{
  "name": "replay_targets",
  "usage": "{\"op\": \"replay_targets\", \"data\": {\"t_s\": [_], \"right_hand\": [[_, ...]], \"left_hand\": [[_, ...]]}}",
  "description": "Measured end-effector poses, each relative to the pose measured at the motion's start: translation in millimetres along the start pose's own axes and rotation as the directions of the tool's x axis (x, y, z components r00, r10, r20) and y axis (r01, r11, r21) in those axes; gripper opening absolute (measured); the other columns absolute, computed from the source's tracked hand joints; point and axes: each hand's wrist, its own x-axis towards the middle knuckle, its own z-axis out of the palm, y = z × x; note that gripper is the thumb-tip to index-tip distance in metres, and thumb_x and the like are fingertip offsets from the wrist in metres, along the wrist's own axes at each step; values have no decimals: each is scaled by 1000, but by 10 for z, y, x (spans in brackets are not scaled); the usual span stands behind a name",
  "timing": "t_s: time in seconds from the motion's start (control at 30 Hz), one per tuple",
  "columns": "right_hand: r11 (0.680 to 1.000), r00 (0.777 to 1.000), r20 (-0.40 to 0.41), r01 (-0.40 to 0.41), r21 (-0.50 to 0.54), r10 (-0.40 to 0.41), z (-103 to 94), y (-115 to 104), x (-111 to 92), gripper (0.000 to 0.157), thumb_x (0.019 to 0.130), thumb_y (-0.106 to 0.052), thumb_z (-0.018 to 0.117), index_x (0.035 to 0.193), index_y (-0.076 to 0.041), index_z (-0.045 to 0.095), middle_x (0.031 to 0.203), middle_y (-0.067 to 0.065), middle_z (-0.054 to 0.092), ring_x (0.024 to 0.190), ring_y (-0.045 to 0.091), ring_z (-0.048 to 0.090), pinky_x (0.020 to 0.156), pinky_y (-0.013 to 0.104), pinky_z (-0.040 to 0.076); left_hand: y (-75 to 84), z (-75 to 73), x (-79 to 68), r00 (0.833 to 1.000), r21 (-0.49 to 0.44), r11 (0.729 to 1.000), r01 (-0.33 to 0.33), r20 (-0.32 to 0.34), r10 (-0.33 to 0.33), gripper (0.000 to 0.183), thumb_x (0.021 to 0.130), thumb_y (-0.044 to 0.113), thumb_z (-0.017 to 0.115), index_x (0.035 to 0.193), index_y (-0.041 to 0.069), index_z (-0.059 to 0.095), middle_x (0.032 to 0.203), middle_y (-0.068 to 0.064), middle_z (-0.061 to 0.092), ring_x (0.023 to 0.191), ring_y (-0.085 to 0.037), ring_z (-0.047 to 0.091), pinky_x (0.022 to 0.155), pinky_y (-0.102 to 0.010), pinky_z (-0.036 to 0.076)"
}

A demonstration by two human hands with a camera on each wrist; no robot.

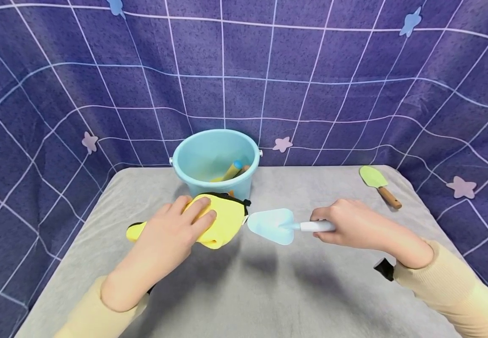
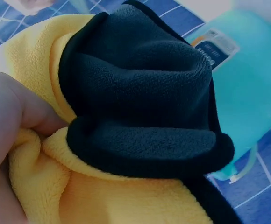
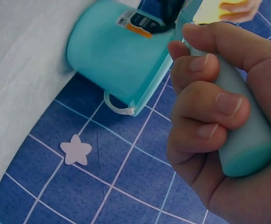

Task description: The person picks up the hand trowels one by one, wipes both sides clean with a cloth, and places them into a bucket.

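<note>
Fingers and thumb of the right hand (image 1: 351, 223) wrap round the handle of a pale blue trowel (image 1: 273, 225); the left hand (image 1: 176, 234) grips a bunched yellow cloth (image 1: 224, 225). Both things are above a grey table (image 1: 311, 183), in front of a blue bucket (image 1: 197, 155). The trowel's tip points at the cloth's edge; whether they touch, I cannot tell. Loose folds might snag on that tip, or sag and brush the bucket, and a slack hold could let the blade twist. Only the left wrist view shows the cloth's dark grey side; only the right wrist view shows the handle's teal end. Only the head view shows the green trowel (image 1: 372, 177) at far right.
</note>
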Motion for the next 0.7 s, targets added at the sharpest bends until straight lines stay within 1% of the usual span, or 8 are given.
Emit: {"op": "replay_targets", "data": {"t_s": [0.13, 0.23, 0.37, 0.5, 0.57, 0.7], "right_hand": [[1000, 1000, 6, 1, 16, -1, 17, -2, 12, 16, 79, -22, 70, 75, -28, 57, 56, -20, 37, 51, -2, 34, 45, 19, 32], [1000, 1000, 11, -3, 19, 3, 25, -7, 25, 15, 79, -22, 70, 76, -29, 57, 56, -20, 37, 51, -2, 34, 44, 19, 31], [1000, 1000, 19, -4, 27, 4, 31, -13, 46, 14, 80, -22, 70, 77, -29, 58, 56, -20, 38, 51, -2, 34, 44, 19, 31], [999, 1000, 24, -6, 33, 5, 33, -22, 67, 13, 80, -23, 70, 77, -29, 59, 56, -20, 38, 51, -2, 34, 45, 20, 31], [1000, 1000, 28, -10, 29, 9, 35, -30, 79, 13, 80, -24, 70, 77, -29, 59, 56, -20, 39, 51, -1, 35, 44, 20, 31], [1000, 999, 39, -20, 19, 19, 42, -51, 106, 11, 80, -26, 71, 79, -28, 59, 56, -19, 40, 51, -1, 36, 44, 21, 32]], "left_hand": [[7, -93, 83, 998, 18, 1000, 12, -61, -11, 40, 70, -11, 57, 104, 9, 58, 113, -10, 56, 87, -31, 52, 50, -37, 39], [23, -132, 161, 995, 27, 1000, 11, -99, -9, 38, 73, -10, 58, 105, 9, 59, 115, -10, 57, 88, -32, 52, 49, -37, 38], [53, -143, 266, 993, 58, 998, -14, -115, 20, 39, 74, -9, 62, 108, 10, 60, 118, -10, 58, 89, -32, 53, 52, -35, 39], [95, -112, 354, 991, 91, 995, -43, -120, 54, 38, 76, -5, 64, 110, 10, 61, 118, -10, 58, 89, -31, 53, 56, -34, 39], [128, -82, 389, 991, 102, 993, -55, -119, 67, 34, 80, -3, 60, 111, 11, 61, 119, -9, 58, 91, -31, 53, 57, -34, 39], [207, -15, 458, 987, 113, 991, -78, -129, 93, 30, 87, -2, 49, 111, 11, 61, 120, -9, 58, 92, -30, 54, 58, -33, 39]]}}
